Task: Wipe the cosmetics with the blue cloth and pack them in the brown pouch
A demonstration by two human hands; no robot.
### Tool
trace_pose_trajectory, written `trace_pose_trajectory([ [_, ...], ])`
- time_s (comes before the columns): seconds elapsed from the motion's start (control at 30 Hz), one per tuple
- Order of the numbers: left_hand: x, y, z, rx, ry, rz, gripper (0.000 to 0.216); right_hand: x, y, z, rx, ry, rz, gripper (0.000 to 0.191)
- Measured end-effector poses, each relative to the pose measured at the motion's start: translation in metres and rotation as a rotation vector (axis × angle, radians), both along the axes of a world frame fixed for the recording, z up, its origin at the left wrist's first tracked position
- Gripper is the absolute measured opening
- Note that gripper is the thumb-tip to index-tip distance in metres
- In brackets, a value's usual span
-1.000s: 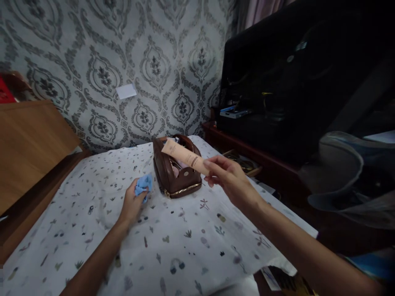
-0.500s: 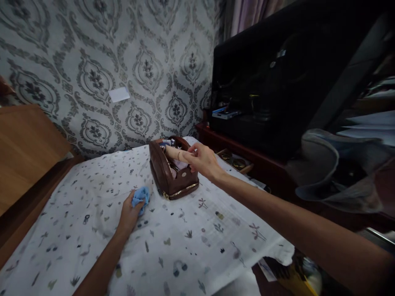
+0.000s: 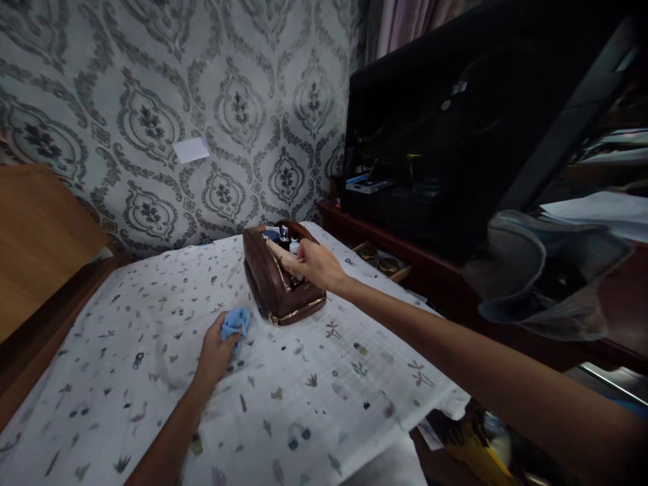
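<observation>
A brown zippered toiletry bag [image 3: 263,283] stands unzipped on the patterned white cloth [image 3: 273,398]. Bottles show in its opening, one with a silver top [image 3: 285,235]. My right hand [image 3: 321,263] reaches into that opening from the right, fingers closed on a beige tube [image 3: 280,254] that lies slanted along the zipper. The tube's lower part and some fingertips are hidden. Left of the bag and apart from it, my left hand [image 3: 215,347] grips a crumpled light blue cloth [image 3: 235,324] just over the bed-like surface.
A large dark television [image 3: 430,148] fills the right side on a reddish stand. Beneath it an open drawer [image 3: 405,273] holds round items. A clear plastic bag [image 3: 536,270] and papers [image 3: 602,209] lie farther right. Brown wooden furniture [image 3: 45,236] borders the left.
My right hand has moved slightly down and left with the beige tube, which now sits deeper in the bag. My left hand still grips the blue cloth.
</observation>
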State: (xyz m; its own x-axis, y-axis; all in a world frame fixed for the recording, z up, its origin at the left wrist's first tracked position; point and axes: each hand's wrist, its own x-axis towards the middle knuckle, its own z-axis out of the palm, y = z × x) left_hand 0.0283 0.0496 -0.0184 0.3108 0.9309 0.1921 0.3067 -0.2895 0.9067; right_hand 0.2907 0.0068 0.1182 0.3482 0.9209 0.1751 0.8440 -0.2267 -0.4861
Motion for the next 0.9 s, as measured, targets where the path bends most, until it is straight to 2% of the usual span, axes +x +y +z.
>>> trace_pose_trajectory([
  [0.13, 0.0, 0.0, 0.0, 0.003, 0.02, 0.005, 0.033, -0.003, -0.004, 0.0, -0.077, -0.094, 0.077, 0.028],
  [0.37, 0.002, 0.0, 0.001, 0.025, 0.014, -0.016, 0.031, -0.004, -0.006, 0.005, -0.041, -0.2, 0.152, 0.021],
  [0.53, 0.003, -0.002, 0.003, 0.026, 0.016, -0.011, 0.03, -0.011, 0.012, 0.004, -0.014, -0.269, 0.225, 0.028],
  [0.73, 0.003, -0.001, 0.004, 0.033, 0.046, -0.018, 0.032, -0.019, 0.039, 0.006, -0.131, -0.276, 0.218, 0.048],
  [0.83, 0.002, -0.001, 0.002, 0.066, 0.077, -0.029, 0.03, -0.018, 0.043, 0.01, -0.177, -0.283, 0.215, 0.05],
  [0.9, 0.001, -0.001, 0.001, 0.077, 0.098, -0.031, 0.028, -0.014, 0.045, 0.012, -0.197, -0.29, 0.217, 0.044],
])
